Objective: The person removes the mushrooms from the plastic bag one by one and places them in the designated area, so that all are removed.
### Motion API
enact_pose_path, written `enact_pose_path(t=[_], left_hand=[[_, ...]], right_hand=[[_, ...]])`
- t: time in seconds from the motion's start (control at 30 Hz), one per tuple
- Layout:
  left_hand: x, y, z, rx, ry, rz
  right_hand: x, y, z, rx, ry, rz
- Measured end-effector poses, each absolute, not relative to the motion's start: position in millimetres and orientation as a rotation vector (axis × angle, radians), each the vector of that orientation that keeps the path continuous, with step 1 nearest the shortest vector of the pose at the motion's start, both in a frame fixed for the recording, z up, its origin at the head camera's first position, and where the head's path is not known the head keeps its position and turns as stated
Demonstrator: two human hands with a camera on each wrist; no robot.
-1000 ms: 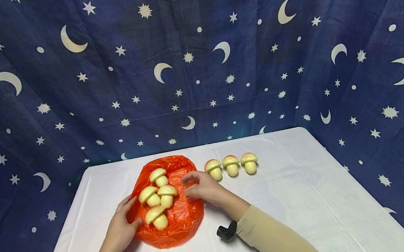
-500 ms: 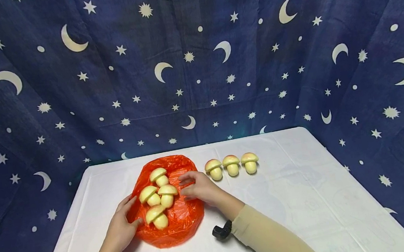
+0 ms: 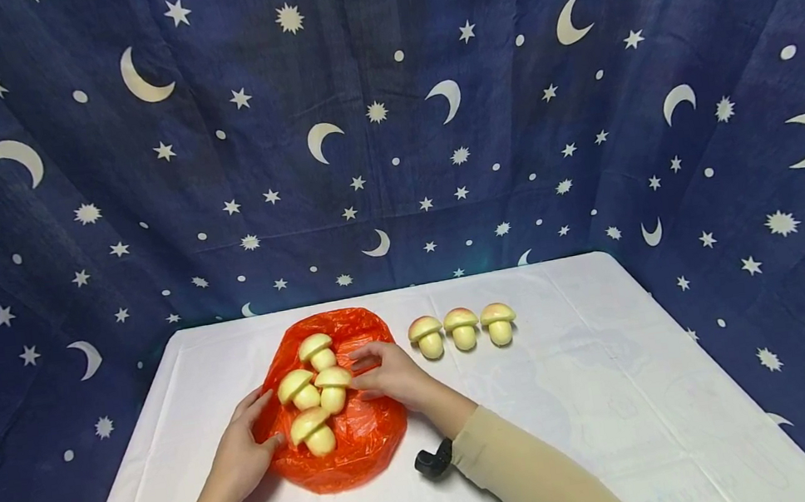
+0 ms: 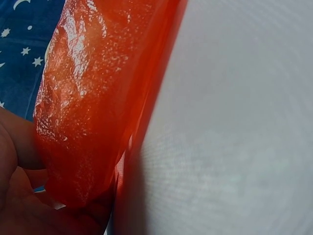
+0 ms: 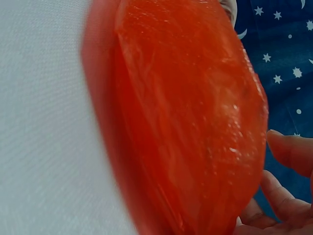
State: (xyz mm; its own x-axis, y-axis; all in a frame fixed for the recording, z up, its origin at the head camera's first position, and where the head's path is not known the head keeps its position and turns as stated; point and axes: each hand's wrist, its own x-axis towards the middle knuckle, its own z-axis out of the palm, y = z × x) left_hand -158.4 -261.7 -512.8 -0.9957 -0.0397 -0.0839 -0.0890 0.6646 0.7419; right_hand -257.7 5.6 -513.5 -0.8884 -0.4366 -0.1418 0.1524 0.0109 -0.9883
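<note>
In the head view a red plastic bag lies spread open on the table, with several pale yellow toy mushrooms in it. My left hand rests on the bag's left rim, fingers and thumb reaching over the edge; in the left wrist view the red film partly hides that hand. Over the right side of the bag is my right hand, its fingers loosely bent and spread. Its thumb is beside the nearest mushroom's cap; whether they touch I cannot tell. The right wrist view shows the bag's outer wall.
Right of the bag, three more toy mushrooms with reddish-tinted caps lie in a row on the white-covered table. Behind it hangs a dark blue curtain with moons and stars. A black strap mount sits at my right wrist.
My right hand has moved a little to the left over the bag, closer to the mushrooms inside. The left hand, the bag and the row of three mushrooms stay in place.
</note>
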Motion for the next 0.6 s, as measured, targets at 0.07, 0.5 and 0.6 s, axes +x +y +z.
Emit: enact_pose_path(t=[0.07, 0.5, 0.6], left_hand=[[-159, -262, -513, -0.103, 2.809, 1.259], [-158, -262, -512, -0.096, 2.824, 1.243], [-158, -262, -513, -0.098, 2.826, 1.241]], right_hand=[[-257, 4, -513, -0.290, 1.887, -1.932], [-258, -5, -516, -0.218, 1.907, -1.942], [-259, -7, -518, -0.211, 1.916, -1.946]])
